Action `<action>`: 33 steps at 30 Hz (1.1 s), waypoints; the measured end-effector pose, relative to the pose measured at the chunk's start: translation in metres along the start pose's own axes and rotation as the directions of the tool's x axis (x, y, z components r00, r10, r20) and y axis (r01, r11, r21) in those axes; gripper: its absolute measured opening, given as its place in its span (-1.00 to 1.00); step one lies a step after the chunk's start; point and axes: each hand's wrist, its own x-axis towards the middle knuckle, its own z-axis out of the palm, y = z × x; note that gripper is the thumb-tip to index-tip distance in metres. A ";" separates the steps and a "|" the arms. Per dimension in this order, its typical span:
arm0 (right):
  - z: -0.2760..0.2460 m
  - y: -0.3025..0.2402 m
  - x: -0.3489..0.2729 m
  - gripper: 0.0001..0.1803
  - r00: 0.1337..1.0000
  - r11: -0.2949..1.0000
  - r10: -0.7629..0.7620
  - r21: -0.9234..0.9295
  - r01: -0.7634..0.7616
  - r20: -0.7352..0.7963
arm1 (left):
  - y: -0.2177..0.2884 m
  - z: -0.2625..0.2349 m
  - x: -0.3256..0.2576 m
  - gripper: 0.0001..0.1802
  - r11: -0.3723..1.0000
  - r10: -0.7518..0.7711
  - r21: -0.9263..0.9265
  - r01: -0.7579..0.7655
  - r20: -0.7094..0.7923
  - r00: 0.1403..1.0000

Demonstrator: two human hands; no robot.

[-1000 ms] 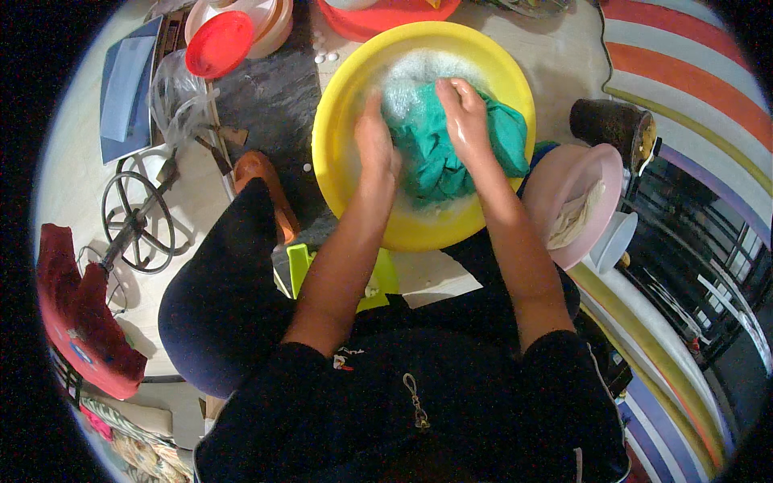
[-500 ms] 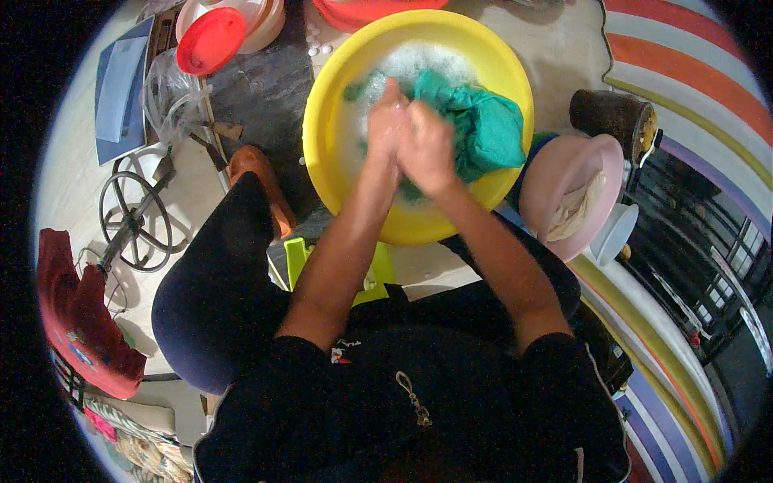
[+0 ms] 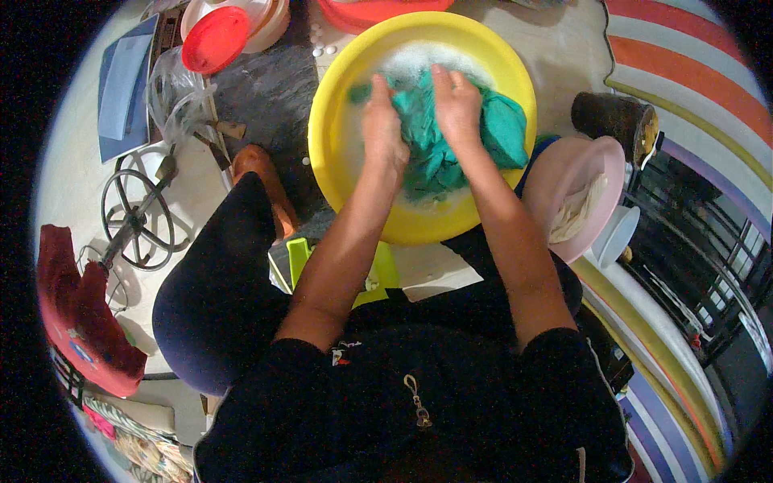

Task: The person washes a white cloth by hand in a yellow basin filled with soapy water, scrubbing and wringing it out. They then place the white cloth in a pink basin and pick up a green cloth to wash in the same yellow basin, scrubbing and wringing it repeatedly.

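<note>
A yellow basin (image 3: 340,177) of sudsy water stands in front of me, and a wet green cloth (image 3: 427,153) lies bunched in it. My left hand (image 3: 383,129) is at the cloth's left side, thumb upward, its fingers curled in toward the fabric and partly hidden. Farther right, my right hand (image 3: 459,109) grips the cloth from above, its thumb pointing away from me. Some of the fabric spans the gap between the two hands. White foam (image 3: 423,58) floats along the basin's far side.
Close to the basin's right is a pink tub (image 3: 608,161) with pale cloth in it, near a dark cylindrical container (image 3: 608,115). A red lid (image 3: 214,40) and a clear plastic bag (image 3: 171,92) are at far left. A bright green stool (image 3: 378,278) sits between my legs.
My hands were pressed together over the basin's middle. Now they are apart, the left one lower and the right one over the cloth, with green fabric visible between them.
</note>
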 end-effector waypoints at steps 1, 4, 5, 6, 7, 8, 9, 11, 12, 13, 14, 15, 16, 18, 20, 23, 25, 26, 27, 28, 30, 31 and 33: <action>-0.005 0.002 0.004 -0.52 1.000 0.999 0.021 0.046 -0.021 0.011 | 0.000 -0.005 0.009 -0.54 0.997 0.073 -0.007 -0.072 0.032 0.997; -0.003 -0.001 -0.007 -0.56 0.998 0.997 -0.016 -0.069 0.021 0.067 | -0.005 -0.018 0.019 -0.60 0.954 0.265 0.132 -0.269 0.045 0.963; 0.001 -0.001 -0.011 -0.57 0.996 0.992 -0.046 -0.115 0.054 0.072 | -0.005 -0.018 0.017 -0.61 0.924 0.310 0.232 -0.306 0.019 0.951; 0.005 0.000 -0.016 -0.64 0.975 0.920 -0.207 -0.323 0.220 0.076 | -0.005 -0.018 0.014 -0.61 0.883 0.355 0.329 -0.335 -0.002 0.935; 0.012 0.006 -0.017 -0.66 0.973 0.884 -0.199 -0.408 0.228 0.113 | -0.007 -0.018 0.013 -0.62 0.832 0.401 0.425 -0.356 -0.017 0.916; 0.021 0.014 -0.015 -0.68 0.971 0.839 -0.187 -0.489 0.236 0.147 | -0.015 -0.021 0.020 -0.64 0.809 0.430 0.459 -0.367 -0.038 0.902; 0.025 0.013 -0.012 -0.70 0.967 0.787 -0.178 -0.564 0.251 0.182 | -0.019 -0.023 0.024 -0.65 0.802 0.436 0.477 -0.359 -0.057 0.898; 0.027 0.009 -0.004 -0.68 0.979 0.832 -0.101 -0.524 0.182 0.179 | -0.026 -0.025 0.030 -0.66 0.789 0.445 0.512 -0.340 -0.094 0.891; 0.027 0.010 -0.001 -0.66 0.982 0.877 -0.125 -0.446 0.177 0.145 | -0.023 -0.022 0.028 -0.66 0.836 0.400 0.458 -0.301 -0.134 0.907; 0.026 0.009 0.002 -0.65 0.983 0.915 -0.145 -0.364 0.175 0.109 | -0.019 -0.018 0.024 -0.67 0.879 0.351 0.400 -0.261 -0.172 0.921; 0.017 0.011 0.006 -0.63 0.986 0.998 -0.010 -0.062 0.021 0.169 | -0.016 -0.015 0.021 -0.67 0.915 0.298 0.338 -0.219 -0.205 0.932; 0.000 0.004 0.004 -0.68 0.945 0.977 0.094 0.152 -0.148 0.313 | -0.014 -0.016 0.024 -0.67 0.934 0.253 0.303 -0.191 -0.180 0.951; -0.010 -0.013 -0.006 -0.73 0.964 0.969 -0.043 0.245 -0.023 0.263 | -0.014 -0.018 0.026 -0.67 0.949 0.201 0.274 -0.155 -0.148 0.968; -0.026 -0.037 -0.037 -0.79 0.935 0.933 -0.244 0.327 0.153 0.259 | -0.015 -0.022 0.027 -0.63 0.968 0.097 0.232 -0.095 0.002 0.995; -0.033 -0.053 -0.055 -0.80 0.872 0.958 -0.267 0.212 0.193 0.411 | -0.019 -0.020 0.025 -0.56 0.977 0.045 0.198 -0.078 0.167 0.985; -0.010 -0.026 -0.017 -0.74 0.991 0.997 0.004 -0.079 0.007 0.136 | -0.027 0.005 0.003 -0.50 0.982 0.110 0.136 -0.132 0.161 0.981; -0.009 -0.015 -0.004 -0.67 0.993 0.994 0.095 0.043 -0.098 0.068 | -0.007 0.010 -0.011 -0.48 0.965 -0.047 0.264 -0.004 0.188 0.981; -0.010 -0.020 -0.014 -0.67 0.995 0.998 0.059 0.026 -0.061 0.078 | -0.006 0.008 -0.010 -0.49 0.949 0.017 0.307 -0.074 0.185 0.983; -0.014 -0.037 -0.032 -0.67 0.995 1.000 0.021 0.011 -0.022 0.093 | -0.005 0.006 -0.008 -0.49 0.927 0.083 0.348 -0.143 0.181 0.980; -0.015 -0.042 -0.052 -0.66 0.992 0.995 -0.083 0.069 0.077 0.093 | 0.002 0.001 -0.003 -0.53 0.920 0.033 0.376 -0.109 0.203 0.979; -0.016 -0.049 -0.062 -0.64 0.984 0.990 -0.143 -0.004 0.144 0.108 | -0.001 -0.007 0.000 -0.53 0.928 -0.030 0.371 -0.039 0.177 0.984; -0.009 -0.033 -0.046 -0.63 0.990 0.993 -0.048 -0.099 0.061 0.129 | -0.009 -0.002 0.000 -0.52 0.941 -0.039 0.339 -0.013 0.147 0.988; -0.012 -0.020 -0.013 -0.59 0.999 0.989 0.015 -0.145 -0.008 0.045 | -0.012 0.006 -0.007 -0.54 0.885 0.119 0.423 -0.196 0.201 0.972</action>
